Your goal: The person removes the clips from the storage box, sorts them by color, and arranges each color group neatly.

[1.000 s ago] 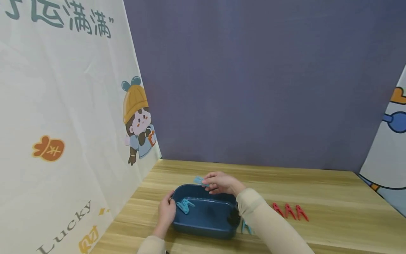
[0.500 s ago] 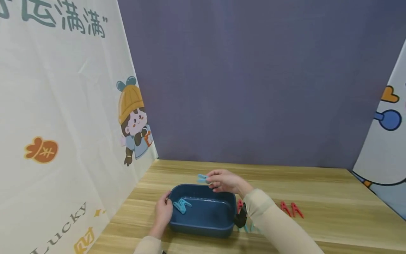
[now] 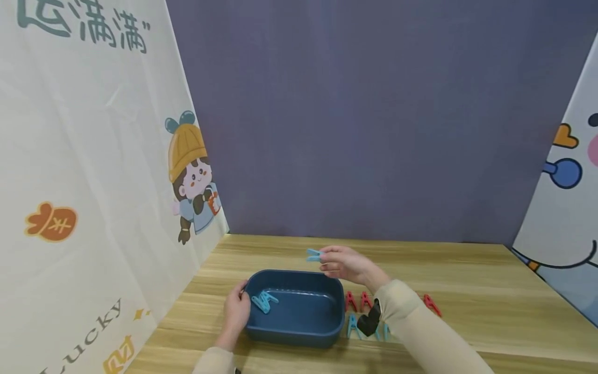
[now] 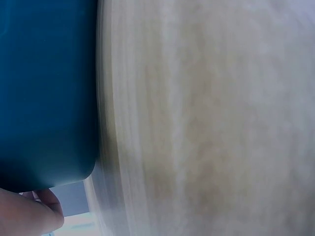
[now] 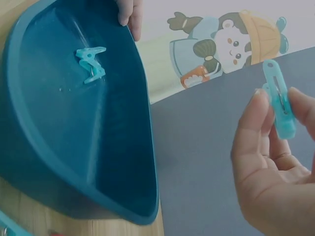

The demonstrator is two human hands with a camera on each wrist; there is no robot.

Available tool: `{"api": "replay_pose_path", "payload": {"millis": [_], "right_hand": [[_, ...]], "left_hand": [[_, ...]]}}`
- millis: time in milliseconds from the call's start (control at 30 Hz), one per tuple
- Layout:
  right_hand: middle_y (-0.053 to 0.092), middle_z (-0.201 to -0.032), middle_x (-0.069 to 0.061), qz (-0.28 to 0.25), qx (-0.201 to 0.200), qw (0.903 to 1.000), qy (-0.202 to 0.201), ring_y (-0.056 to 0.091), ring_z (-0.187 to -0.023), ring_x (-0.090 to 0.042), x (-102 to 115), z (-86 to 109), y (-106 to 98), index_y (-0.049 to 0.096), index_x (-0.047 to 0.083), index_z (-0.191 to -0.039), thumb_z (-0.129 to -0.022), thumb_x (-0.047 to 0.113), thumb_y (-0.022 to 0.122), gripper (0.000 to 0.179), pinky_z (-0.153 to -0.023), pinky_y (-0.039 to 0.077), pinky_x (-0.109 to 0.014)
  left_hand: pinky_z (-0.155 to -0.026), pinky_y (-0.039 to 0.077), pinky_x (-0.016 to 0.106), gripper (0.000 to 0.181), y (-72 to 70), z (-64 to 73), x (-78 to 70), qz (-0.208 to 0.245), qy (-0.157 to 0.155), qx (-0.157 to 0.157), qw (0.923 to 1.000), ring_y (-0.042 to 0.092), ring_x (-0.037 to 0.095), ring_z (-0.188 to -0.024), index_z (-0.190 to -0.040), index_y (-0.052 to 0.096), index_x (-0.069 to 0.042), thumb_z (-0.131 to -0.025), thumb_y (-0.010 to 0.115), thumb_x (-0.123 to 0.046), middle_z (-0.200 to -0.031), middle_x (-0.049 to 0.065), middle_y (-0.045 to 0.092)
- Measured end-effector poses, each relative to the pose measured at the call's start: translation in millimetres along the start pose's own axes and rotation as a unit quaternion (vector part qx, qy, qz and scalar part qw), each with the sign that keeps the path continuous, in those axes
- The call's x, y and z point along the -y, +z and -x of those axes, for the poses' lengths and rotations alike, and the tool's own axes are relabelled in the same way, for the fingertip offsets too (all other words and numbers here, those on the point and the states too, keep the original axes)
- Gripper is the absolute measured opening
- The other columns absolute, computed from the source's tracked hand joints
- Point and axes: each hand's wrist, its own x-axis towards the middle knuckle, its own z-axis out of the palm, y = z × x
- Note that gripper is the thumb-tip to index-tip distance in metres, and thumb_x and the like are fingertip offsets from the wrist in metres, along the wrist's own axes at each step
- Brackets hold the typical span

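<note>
My left hand (image 3: pixel 236 310) grips the left end of a dark blue plastic basin (image 3: pixel 296 338). In the left wrist view, its fingers (image 4: pixel 47 206) are at the basin's corner. My right hand (image 3: pixel 349 265) pinches a light blue clothespin (image 5: pixel 279 101) between thumb and fingertips, raised above the basin's far right rim. Inside the basin, near its left end, light blue clothespins (image 3: pixel 264 301) lie tangled together; they also show in the right wrist view.
Right of the basin, red clothespins (image 3: pixel 350 301) lie in a row on the wooden table (image 3: pixel 467 280), with light blue clothespins (image 3: pixel 353 327) nearer me. My right forearm (image 3: pixel 420 327) and a black wrist device (image 3: pixel 370 318) hide part of both rows. A printed curtain (image 3: pixel 107 208) hangs at the left.
My right hand has moved right and slightly up, away from the basin's middle, still pinching the clothespin. The head view has turned slightly right. My left hand keeps its hold on the basin.
</note>
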Motion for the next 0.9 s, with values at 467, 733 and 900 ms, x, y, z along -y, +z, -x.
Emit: {"api": "replay_pose_path", "payload": {"millis": [467,733,900], "right_hand": [[0.066,-0.093,-0.007,-0.046,0.013,0.9982,-0.038,0.062,-0.091,-0.021,1.4,27.8,-25.9,0.061,0.010,-0.102,-0.094,0.003,0.047,0.018,-0.085,0.046,-0.035],[0.063,-0.096,-0.010,-0.070,-0.024,0.9964,-0.042,0.062,-0.092,-0.024,5.5,40.2,-40.8,0.041,-0.009,-0.128,-0.093,0.000,0.046,0.036,-0.087,0.044,-0.036],[0.062,-0.094,-0.009,-0.063,-0.030,0.9967,-0.042,0.062,-0.090,-0.022,6.0,46.4,-48.3,0.034,-0.011,-0.132,-0.093,0.002,0.046,0.042,-0.087,0.044,-0.035]], "left_hand": [[-0.074,0.042,0.041,0.038,-0.3,-0.5,0.5,-0.005,-0.010,0.001,0.9999,0.052,0.030,-0.087,-0.123,0.049,0.013,-0.087,0.039,0.005,-0.112,0.027,0.055],[-0.072,0.042,0.039,0.038,-1.1,-0.4,0.2,-0.006,-0.014,0.003,0.9999,0.051,0.028,-0.085,-0.123,0.049,0.013,-0.087,0.038,0.005,-0.107,0.026,0.056],[-0.071,0.042,0.038,0.038,-1.4,-0.3,-0.5,-0.009,-0.015,0.003,0.9998,0.051,0.028,-0.084,-0.124,0.049,0.013,-0.088,0.038,0.005,-0.107,0.026,0.056]]}}
